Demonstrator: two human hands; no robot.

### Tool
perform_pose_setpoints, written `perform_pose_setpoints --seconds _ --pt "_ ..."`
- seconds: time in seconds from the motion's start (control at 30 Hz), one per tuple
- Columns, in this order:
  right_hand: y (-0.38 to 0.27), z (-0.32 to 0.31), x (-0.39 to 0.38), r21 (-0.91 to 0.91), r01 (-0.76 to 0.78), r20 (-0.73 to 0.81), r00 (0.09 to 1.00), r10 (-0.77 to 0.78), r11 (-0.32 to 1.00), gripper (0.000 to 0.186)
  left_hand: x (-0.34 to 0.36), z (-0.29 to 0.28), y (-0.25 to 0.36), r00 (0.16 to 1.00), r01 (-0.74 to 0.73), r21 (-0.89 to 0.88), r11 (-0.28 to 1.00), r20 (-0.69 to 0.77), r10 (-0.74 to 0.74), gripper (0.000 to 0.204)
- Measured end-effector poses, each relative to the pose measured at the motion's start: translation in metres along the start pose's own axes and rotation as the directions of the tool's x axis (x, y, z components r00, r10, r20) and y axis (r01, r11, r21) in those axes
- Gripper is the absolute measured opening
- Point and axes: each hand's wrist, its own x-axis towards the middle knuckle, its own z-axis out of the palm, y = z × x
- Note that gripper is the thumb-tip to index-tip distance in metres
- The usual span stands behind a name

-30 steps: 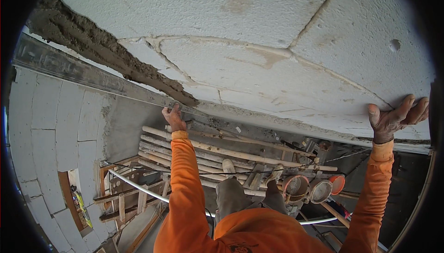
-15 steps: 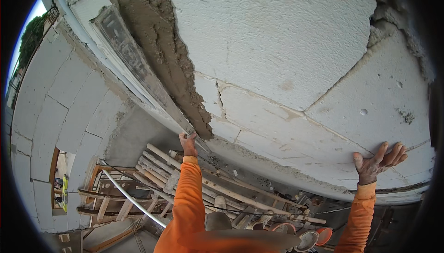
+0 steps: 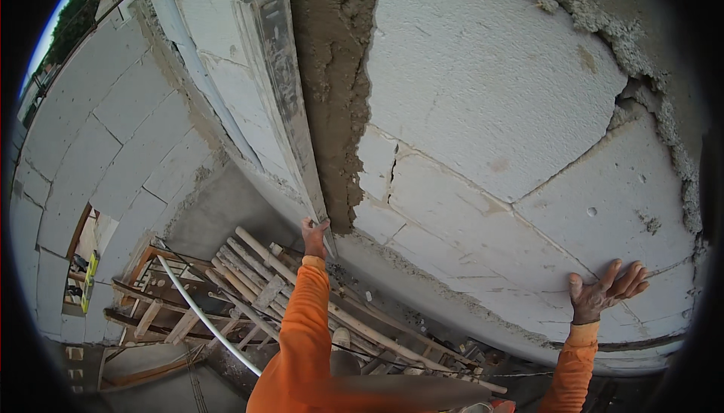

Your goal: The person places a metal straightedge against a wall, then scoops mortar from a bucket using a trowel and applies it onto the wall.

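A long grey metal straightedge [image 3: 285, 96] stands against the white block wall [image 3: 490, 89], just left of a rough band of wet mortar [image 3: 332, 81]. My left hand [image 3: 315, 236] has its fingers closed on the straightedge near its lower end. My right hand [image 3: 603, 292] lies on the wall further right, fingers spread, holding nothing.
A pale pipe [image 3: 211, 100] runs along the wall's left. A second block wall [image 3: 105, 141] with a small opening is at left. Below lie poles [image 3: 347, 315], timber frames [image 3: 173, 319] and a white curved pipe [image 3: 204, 315].
The view has turned and lifted, so the straightedge and mortar band now appear nearly upright instead of diagonal. My left hand stays on the straightedge; my right hand appears lower in view.
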Motion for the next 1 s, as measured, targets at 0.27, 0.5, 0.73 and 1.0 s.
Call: perform_pose_setpoints --seconds 0.27,0.5,0.73,1.0 --pt "-0.001 0.003 0.0 0.013 0.006 -0.058 0.998 -0.005 1.0 0.093 -0.012 0.007 -0.004 0.997 -0.014 0.05 0.999 -0.077 0.018 0.045" --pt "0.005 0.007 -0.005 -0.013 0.037 -0.058 0.998 -0.037 0.999 0.097 -0.002 0.011 0.005 0.972 0.125 0.016 0.992 -0.205 -0.119 0.051" --pt "0.007 0.007 -0.004 -0.007 0.066 -0.068 0.995 -0.066 0.998 0.096 -0.024 0.027 0.004 0.976 0.123 -0.024 0.992 -0.176 -0.125 0.054" --pt "0.005 0.006 0.001 0.015 0.072 -0.076 0.995 -0.071 0.997 0.094 -0.017 0.01 -0.019 0.972 0.216 0.003 0.976 -0.095 -0.215 0.06"
